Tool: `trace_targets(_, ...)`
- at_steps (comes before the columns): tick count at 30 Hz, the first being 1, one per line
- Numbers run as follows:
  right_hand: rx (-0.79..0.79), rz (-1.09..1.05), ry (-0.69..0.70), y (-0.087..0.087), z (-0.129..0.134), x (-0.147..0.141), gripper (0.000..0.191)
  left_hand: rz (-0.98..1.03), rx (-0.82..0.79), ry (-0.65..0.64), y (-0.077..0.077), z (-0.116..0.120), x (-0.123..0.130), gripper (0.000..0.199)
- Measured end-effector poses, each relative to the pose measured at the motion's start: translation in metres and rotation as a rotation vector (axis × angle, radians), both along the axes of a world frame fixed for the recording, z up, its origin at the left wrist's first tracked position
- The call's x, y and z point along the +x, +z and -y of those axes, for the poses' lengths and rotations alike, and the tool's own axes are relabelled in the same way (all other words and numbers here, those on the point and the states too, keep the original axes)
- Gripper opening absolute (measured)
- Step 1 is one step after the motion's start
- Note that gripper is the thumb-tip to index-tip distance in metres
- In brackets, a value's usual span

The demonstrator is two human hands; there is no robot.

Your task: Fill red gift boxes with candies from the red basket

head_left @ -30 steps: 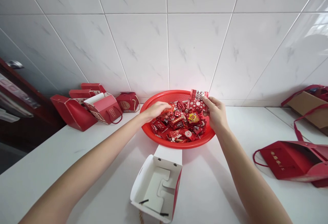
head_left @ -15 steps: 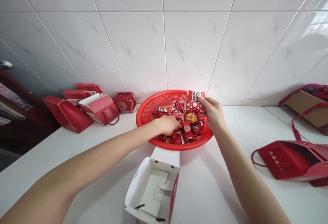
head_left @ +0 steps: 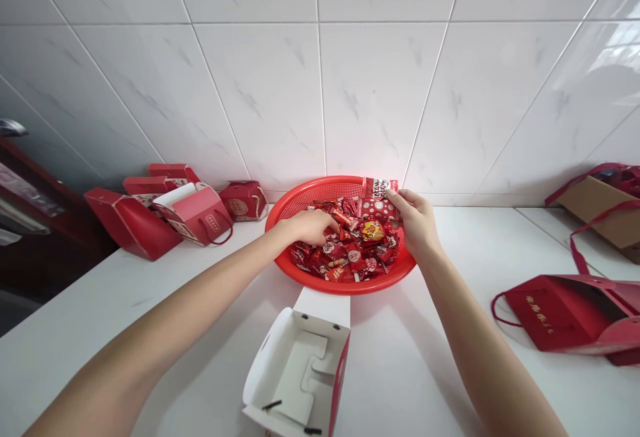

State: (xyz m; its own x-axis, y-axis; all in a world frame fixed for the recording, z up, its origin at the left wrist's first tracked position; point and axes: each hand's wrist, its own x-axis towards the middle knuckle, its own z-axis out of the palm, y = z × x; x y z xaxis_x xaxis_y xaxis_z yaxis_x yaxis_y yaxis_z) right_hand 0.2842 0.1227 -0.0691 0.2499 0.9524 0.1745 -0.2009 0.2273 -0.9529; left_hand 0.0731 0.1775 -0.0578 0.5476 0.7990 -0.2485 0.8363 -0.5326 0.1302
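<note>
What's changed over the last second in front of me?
The left hand moved toward the front of the red basket, then drew back leftward; sweets there shifted. The right hand still holds the dotted packet, and the open box stays put.

Left hand (head_left: 314,227) in among the sweets (head_left: 354,257), fingertips hidden, and I can't tell whether they grip even 1! My right hand (head_left: 417,214) covers part of the packet's (head_left: 375,206) right edge. The bottom of the frame slices off my open box (head_left: 267,350); the right edge clips the red bag (head_left: 540,317) and cardboard box (head_left: 597,217).
</note>
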Motion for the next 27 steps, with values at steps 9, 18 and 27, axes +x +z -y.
trace_targets(9, 0.014, 0.016, 0.007, -0.001, -0.001, 0.000, 0.042, 0.115, -0.333, -0.186, -0.001, 0.019, 0.010, 0.044)
trace_targets(18, 0.006, 0.030, 0.006, 0.001, 0.001, 0.000, 0.042, -0.136, -0.007, -0.158, -0.003, 0.021, 0.013, 0.034)
trace_targets(27, 0.027, 0.032, 0.008, -0.003, -0.002, 0.000, 0.045, 0.153, 0.054, 0.118, -0.007, -0.005, -0.007, 0.017)
